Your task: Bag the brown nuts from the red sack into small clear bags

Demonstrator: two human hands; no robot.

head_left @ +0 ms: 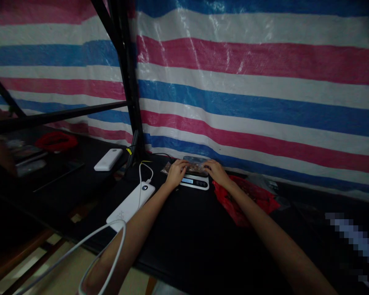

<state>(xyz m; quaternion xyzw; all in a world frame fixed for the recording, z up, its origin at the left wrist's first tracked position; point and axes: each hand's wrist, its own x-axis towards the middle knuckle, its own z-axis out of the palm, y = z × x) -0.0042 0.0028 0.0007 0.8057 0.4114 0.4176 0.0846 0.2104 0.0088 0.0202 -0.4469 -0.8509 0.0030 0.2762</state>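
A small white digital scale (204, 184) with a lit display sits near the striped sheet. On top of it lies a clear plastic bag (196, 167) with brown pieces inside; their kind is too small to tell. My left hand (176, 173) is at the bag's left edge, fingers bent and closed on it. From the other side my right hand (215, 170) pinches the bag's right edge. A small clear packet (165, 168) with brown contents shows just left of my left hand. Under my right forearm spreads an opened red plastic bag (238, 213) with small dark bits on it.
A white power bank (127, 209) with a white cable (123, 241) lies beside my left forearm; the cable loops over that arm. Farther left are another white power bank (109, 159), a black metal frame (130, 90) and a red bag (57, 141). A striped sheet (258, 94) hangs behind the black table (184, 246).
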